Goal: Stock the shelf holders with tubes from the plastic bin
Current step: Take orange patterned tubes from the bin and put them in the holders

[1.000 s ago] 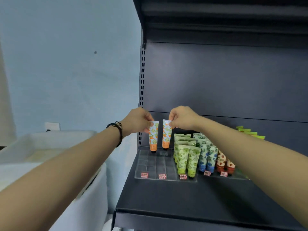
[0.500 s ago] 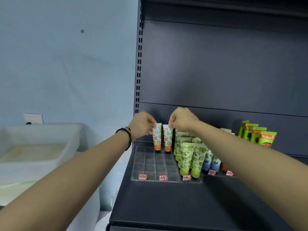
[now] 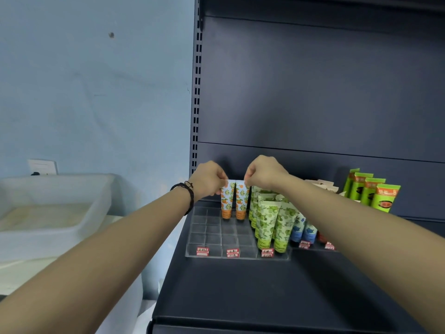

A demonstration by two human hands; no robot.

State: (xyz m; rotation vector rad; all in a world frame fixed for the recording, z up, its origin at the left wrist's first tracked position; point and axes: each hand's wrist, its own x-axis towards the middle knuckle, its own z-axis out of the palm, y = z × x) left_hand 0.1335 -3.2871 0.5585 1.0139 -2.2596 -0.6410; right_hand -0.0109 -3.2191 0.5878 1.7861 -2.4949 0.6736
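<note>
Two hands reach the back row of the clear holder (image 3: pixel 212 235): the left hand (image 3: pixel 208 179) pinches the top of the left orange tube (image 3: pixel 227 201), the right hand (image 3: pixel 263 173) the top of the right orange tube (image 3: pixel 241 201). Both tubes stand upright, side by side, just beside the green tubes (image 3: pixel 267 218).

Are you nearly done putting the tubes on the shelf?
About halfway, I'd guess. Done: green tubes and blue tubes already stand in the clear holder. In hand: the left hand and right hand pinch the tops of two orange tubes at the back row. Left: the cells in front of them show no tubes.
</note>
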